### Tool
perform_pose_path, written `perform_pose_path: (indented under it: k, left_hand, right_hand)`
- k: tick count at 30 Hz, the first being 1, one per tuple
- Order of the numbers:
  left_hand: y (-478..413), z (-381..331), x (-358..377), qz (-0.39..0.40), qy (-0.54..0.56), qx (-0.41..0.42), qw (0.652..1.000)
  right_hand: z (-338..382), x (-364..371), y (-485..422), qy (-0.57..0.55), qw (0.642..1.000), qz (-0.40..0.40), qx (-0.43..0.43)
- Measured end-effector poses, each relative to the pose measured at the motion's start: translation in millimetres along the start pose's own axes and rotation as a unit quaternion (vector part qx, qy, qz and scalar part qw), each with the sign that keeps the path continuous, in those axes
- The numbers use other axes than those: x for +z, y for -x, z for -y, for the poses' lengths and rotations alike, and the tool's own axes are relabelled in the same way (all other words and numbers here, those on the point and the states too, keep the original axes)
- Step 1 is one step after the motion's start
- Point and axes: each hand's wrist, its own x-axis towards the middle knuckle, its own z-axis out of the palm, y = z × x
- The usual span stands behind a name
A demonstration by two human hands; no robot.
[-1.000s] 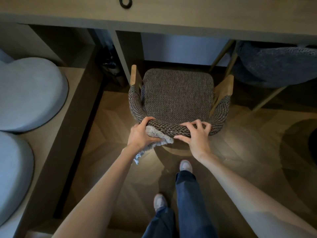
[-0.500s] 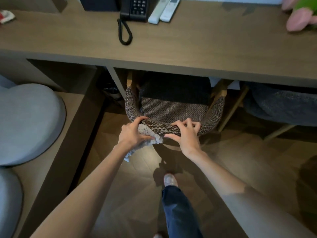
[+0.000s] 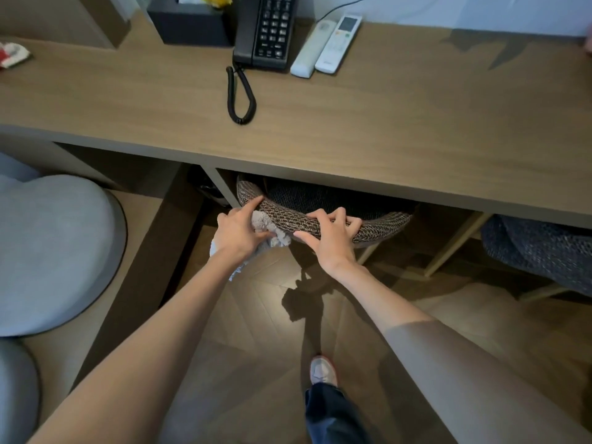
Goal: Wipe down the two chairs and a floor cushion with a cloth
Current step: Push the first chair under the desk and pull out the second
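1. Under the front edge of the wooden desk (image 3: 400,129), the woven chair (image 3: 381,227) is tucked in, with only its curved back rail and a dark strip of seat showing.
2. The left hand (image 3: 237,235) pinches a pale fluffy cloth (image 3: 267,224) against the outer face of the rail. The thumb pins the cloth and the forefinger lies stretched along the top of the rail.
3. The right hand (image 3: 331,243) grips the same rail just beside the cloth, its fingers curled over the top and its thumb beneath.
4. A second chair (image 3: 541,248), dark grey, stands to the right (also partly under the desk), well apart from both hands.
5. The grey floor cushion (image 3: 54,251) lies on a low platform at the left, apart from the chairs.
6. On the desk sit a black telephone (image 3: 267,30), two white remotes (image 3: 338,43) just beside it, and a dark tissue box (image 3: 192,25).
7. One shoe (image 3: 323,371) stands on the wooden floor below.
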Motion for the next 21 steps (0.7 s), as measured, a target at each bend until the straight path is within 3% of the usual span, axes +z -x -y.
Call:
perform_pose_path:
  k: [5, 11, 21]
  left_hand:
    - [2, -4, -4, -0.003, 0.025, -0.004, 1.0]
    - [44, -9, -8, -0.019, 0.119, 0.008, 0.993]
    - [130, -31, -8, -0.014, 0.142, 0.139, 0.98]
  right_hand:
    - [-3, 1, -7, -0.001, 1.0, 0.002, -0.013]
    - [-14, -24, -1, -0.03, 0.993, 0.107, -0.04]
    - [-40, -76, 118, -0.07, 0.997, -0.018, -0.036]
